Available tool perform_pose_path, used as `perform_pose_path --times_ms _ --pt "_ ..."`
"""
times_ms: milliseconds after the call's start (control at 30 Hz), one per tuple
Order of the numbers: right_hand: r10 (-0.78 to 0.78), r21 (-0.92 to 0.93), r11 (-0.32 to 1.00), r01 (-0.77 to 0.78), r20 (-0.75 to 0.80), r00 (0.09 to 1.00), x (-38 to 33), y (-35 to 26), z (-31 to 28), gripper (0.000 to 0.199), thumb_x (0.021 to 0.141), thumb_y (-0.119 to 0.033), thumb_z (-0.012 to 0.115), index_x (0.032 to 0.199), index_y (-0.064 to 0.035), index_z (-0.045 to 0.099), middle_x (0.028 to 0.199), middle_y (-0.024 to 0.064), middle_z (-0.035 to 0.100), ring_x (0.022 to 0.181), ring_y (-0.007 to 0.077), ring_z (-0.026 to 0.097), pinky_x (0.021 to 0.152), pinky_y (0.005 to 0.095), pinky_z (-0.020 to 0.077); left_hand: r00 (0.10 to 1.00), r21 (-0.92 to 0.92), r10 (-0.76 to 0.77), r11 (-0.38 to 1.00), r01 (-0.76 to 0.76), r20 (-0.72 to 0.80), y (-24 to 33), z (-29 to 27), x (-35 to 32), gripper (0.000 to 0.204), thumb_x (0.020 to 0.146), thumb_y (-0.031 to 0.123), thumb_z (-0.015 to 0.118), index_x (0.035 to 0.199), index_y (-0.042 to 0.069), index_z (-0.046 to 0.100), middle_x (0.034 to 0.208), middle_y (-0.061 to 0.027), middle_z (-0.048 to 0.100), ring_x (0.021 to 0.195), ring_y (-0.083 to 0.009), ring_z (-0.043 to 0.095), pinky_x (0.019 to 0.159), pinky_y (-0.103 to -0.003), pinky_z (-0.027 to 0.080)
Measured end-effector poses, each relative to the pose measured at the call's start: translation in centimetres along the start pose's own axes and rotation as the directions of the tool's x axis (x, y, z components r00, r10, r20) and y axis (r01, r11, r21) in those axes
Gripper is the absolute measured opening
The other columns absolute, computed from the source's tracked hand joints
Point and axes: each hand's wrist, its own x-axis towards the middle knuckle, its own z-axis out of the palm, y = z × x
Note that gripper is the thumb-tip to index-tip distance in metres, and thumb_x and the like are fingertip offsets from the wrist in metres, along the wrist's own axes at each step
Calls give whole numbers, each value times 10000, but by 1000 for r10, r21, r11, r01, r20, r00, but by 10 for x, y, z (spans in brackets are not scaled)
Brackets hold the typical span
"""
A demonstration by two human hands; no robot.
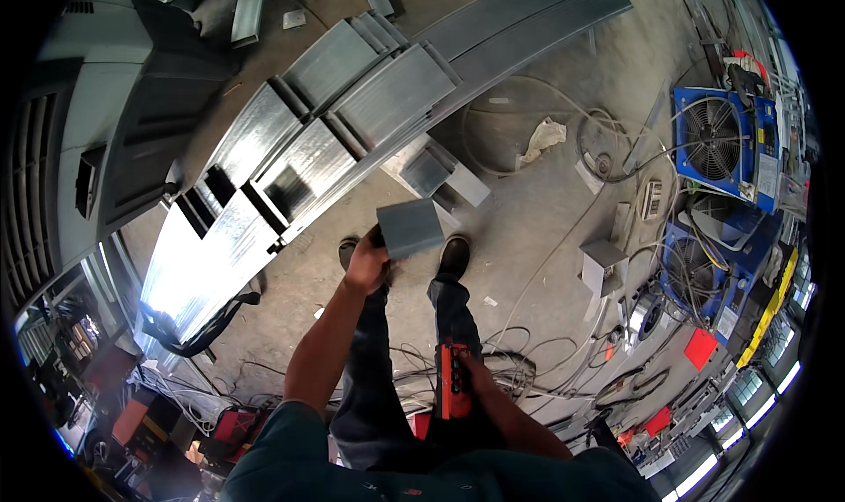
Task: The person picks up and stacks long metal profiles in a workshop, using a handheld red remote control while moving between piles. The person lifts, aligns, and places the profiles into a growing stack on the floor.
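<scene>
My left hand (366,266) grips a grey, square-faced metal piece (412,227) by its left side, out in front of my feet. Its fingers are partly hidden behind the piece. Close to my right thigh, my right hand (476,377) is wrapped round an orange handheld remote control (454,382) with dark buttons along its face. Beyond the metal piece lie long galvanized steel channels (387,97), with shorter sections set across them in rows. A small box-like steel part (427,169) lies on the floor beside the channels.
Blue machines with round fans (711,136) stand at the right. Cables (528,361) trail over the floor behind my feet and to the right. A big grey machine housing (106,123) takes up the left side. A bent metal piece (604,266) sits at the right.
</scene>
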Motion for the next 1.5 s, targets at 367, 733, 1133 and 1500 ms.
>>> perform_pose_path --times_ms 367,733,1133,1500 --pt "135 90 985 -148 129 982 13 6 -86 512 945 -533 543 1286 -151 522 1046 68 640 877 208 644 755 385 542 965 -87 236 965 -247 -118 -66 -26 167 549 836 -54 560 1364 95 526 1219 -36 627 1081 -153 607 927 -312 488" --pt "123 162 976 -143 127 984 10 -7 -73 480 923 -535 581 1248 -188 518 906 34 596 720 142 581 614 304 499 911 154 118 986 -61 -396 -62 -21 142 454 880 39 484 1324 93 565 1219 -58 597 1023 -197 596 917 -390 524" --pt "4 -56 998 -6 -26 1000 10 -36 -69 539 960 -596 479 1300 -179 517 868 17 577 676 160 557 620 315 499 893 970 443 -242 29 84 -116 -76 88 334 848 141 542 1143 -5 598 1096 -212 622 995 -368 636 832 -451 542" --pt "-305 46 951 306 316 898 -29 -71 -28 396 1027 -440 403 1221 -129 555 892 -24 571 784 107 574 655 251 477 752 757 315 550 353 -579 -79 20 -276 454 806 252 567 1214 66 640 1111 -225 674 1098 -376 624 945 -431 493"
